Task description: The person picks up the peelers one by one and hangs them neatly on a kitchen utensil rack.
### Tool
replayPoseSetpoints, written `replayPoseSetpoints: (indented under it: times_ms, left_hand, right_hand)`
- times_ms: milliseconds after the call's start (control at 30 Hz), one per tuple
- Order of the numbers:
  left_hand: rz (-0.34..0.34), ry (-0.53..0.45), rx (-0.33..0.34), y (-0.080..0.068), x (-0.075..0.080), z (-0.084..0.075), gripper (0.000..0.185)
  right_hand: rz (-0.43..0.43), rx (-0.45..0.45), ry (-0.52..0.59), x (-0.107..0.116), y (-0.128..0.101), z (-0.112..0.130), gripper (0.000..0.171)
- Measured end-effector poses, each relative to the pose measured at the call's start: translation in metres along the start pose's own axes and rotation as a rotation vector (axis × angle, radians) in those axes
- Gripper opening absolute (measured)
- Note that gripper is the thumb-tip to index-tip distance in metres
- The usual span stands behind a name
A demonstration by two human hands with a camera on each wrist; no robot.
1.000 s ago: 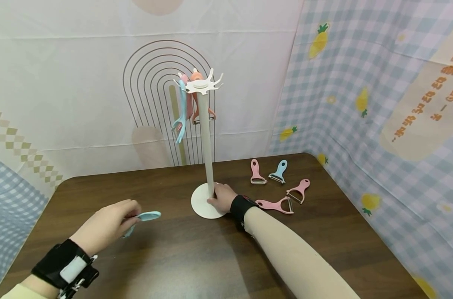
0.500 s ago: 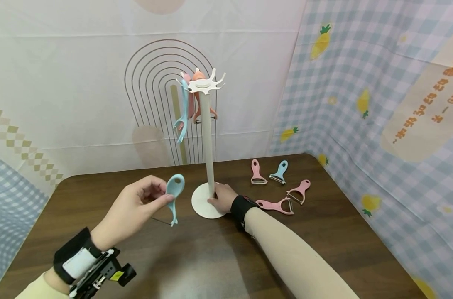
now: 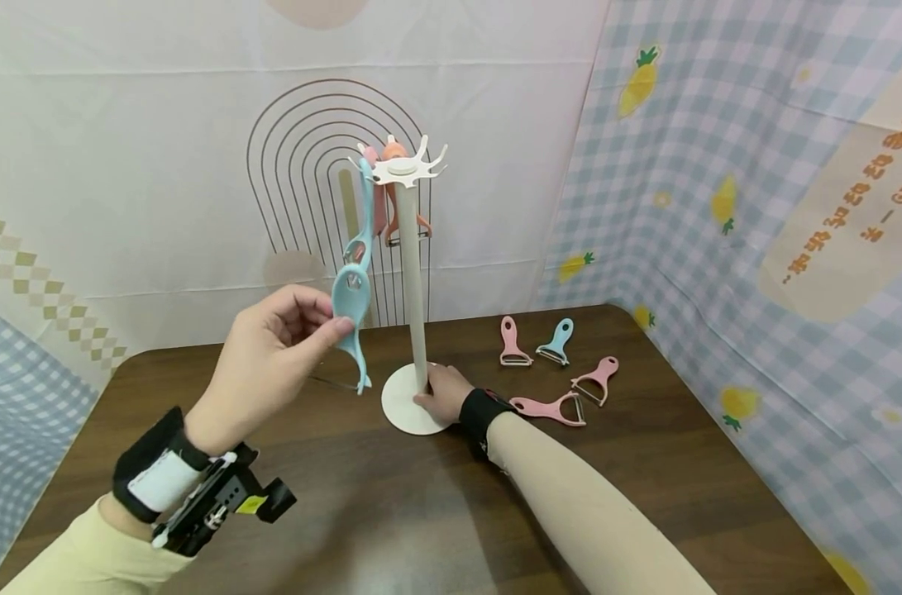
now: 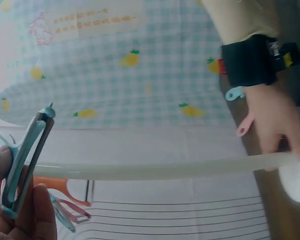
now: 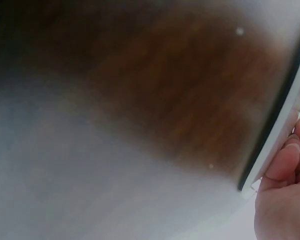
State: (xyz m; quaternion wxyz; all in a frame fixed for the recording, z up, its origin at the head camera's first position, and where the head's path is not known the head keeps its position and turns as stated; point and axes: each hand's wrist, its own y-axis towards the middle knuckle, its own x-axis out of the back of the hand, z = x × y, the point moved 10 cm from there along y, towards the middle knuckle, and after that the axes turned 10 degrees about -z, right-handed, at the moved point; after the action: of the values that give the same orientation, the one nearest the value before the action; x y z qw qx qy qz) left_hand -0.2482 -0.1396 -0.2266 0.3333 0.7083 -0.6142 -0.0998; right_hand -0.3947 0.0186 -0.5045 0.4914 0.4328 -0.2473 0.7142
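I pinched a blue peeler (image 3: 351, 310) between the thumb and fingertips of my left hand (image 3: 268, 355), holding it up in the air just left of the white stand's pole (image 3: 413, 273), blade end down. My right hand (image 3: 441, 392) rested on the stand's round base (image 3: 400, 405), fingers curled at the foot of the pole, though how tightly I gripped was hard to see. Four more peelers (image 3: 553, 368) lay on the brown table (image 3: 644, 463) to the right.
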Motion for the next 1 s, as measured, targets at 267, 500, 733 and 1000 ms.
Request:
replayPoseSetpoints:
  times_ms: [267, 500, 733, 1000]
  left_hand:
    - [-0.113, 0.013, -0.025, 0.017, 0.005, -0.014, 0.016]
    - [-0.178, 0.001, -0.033, 0.031, 0.007, -0.020, 0.022]
    - [-0.226, -0.033, -0.032, 0.045, 0.007, -0.023, 0.023]
    - [-0.237, -0.020, -0.010, 0.055, 0.006, -0.022, 0.025]
  right_hand:
    - [0.010, -0.007, 0.003, 0.001, -0.002, 0.003, 0.046]
    - [0.009, -0.009, 0.003, 0.002, -0.001, 0.003, 0.046]
    - [0.014, -0.018, 0.007, 0.002, -0.001, 0.001, 0.046]
    - [0.018, -0.019, 0.012, 0.004, -0.003, 0.005, 0.045]
